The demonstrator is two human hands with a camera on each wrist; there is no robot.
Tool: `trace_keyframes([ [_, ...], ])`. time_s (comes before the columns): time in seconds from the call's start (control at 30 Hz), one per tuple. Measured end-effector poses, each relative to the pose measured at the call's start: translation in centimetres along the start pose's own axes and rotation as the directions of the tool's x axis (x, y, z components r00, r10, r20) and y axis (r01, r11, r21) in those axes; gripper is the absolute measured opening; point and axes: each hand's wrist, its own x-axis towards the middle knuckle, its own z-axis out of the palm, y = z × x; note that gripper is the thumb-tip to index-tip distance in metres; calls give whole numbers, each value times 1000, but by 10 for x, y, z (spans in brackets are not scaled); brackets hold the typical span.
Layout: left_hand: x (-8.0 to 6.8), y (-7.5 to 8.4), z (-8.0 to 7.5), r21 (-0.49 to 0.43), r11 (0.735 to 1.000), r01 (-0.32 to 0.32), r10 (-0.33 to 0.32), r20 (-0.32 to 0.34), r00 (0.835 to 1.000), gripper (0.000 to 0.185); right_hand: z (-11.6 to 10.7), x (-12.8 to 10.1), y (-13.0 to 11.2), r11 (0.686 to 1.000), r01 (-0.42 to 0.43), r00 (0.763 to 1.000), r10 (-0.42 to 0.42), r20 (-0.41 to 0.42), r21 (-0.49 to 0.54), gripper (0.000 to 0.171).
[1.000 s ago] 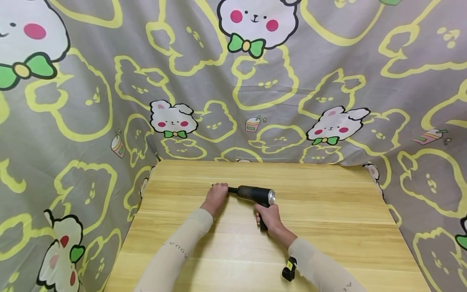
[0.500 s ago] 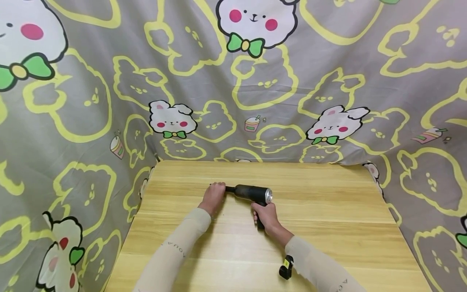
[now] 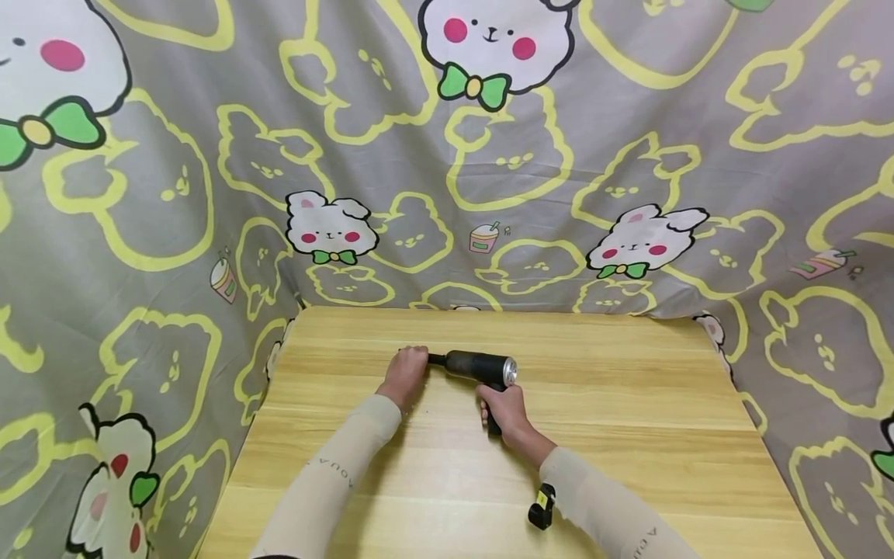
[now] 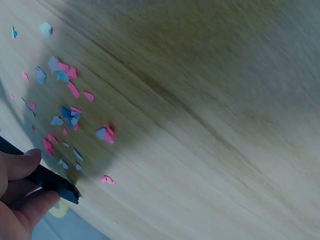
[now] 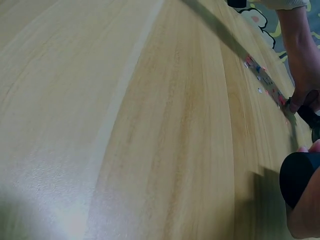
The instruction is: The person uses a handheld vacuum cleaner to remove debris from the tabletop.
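**Handheld vacuum held at both ends over paper scraps**

Handheld vacuum (image 3: 480,366), black with a silver end cap, lies level across the middle of the wooden table (image 3: 628,435), its slim nozzle (image 4: 50,181) pointing to the person's left. The right hand (image 3: 504,406) is wrapped around the pistol grip under the body, fingers curled tight on it. The left hand (image 3: 406,375) grips the nozzle near its tip, thumb and fingers closed round the dark tube, as the left wrist view shows. Just beyond the nozzle mouth a loose scatter of pink and blue paper scraps (image 4: 67,112) lies on the table, some touching, others apart. Both forearms wear beige sleeves (image 3: 335,481). A grey cloth with cartoon rabbits (image 3: 489,155) hangs behind and beside the table.
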Motion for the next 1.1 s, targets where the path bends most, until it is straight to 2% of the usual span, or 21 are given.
trace_keyframes([
  [0.23,-2,-7,0,33,999,4,-3,-31,1000,16,6,2,-4,1000,3,1000,-3,20,-6,19],
  [0.43,-7,-15,-2,46,999,26,-25,-19,1000,13,15,6,-4,999,21,999,-20,37,-28,19],
  [0.63,-13,-23,-4,85,996,38,-31,-78,996,10,27,9,-4,999,31,999,-29,37,-43,18],
  [0.77,-16,-28,-4,65,997,49,-42,-98,994,11,33,10,-4,999,27,999,-26,30,-44,16],
  [0.93,-19,-34,-2,105,993,47,-32,-140,990,11,39,9,-7,998,28,999,-27,27,-54,16],
  [1.1,-20,-37,-1,93,993,71,-58,-138,989,12,43,9,-7,997,45,999,-43,30,-56,15],
])
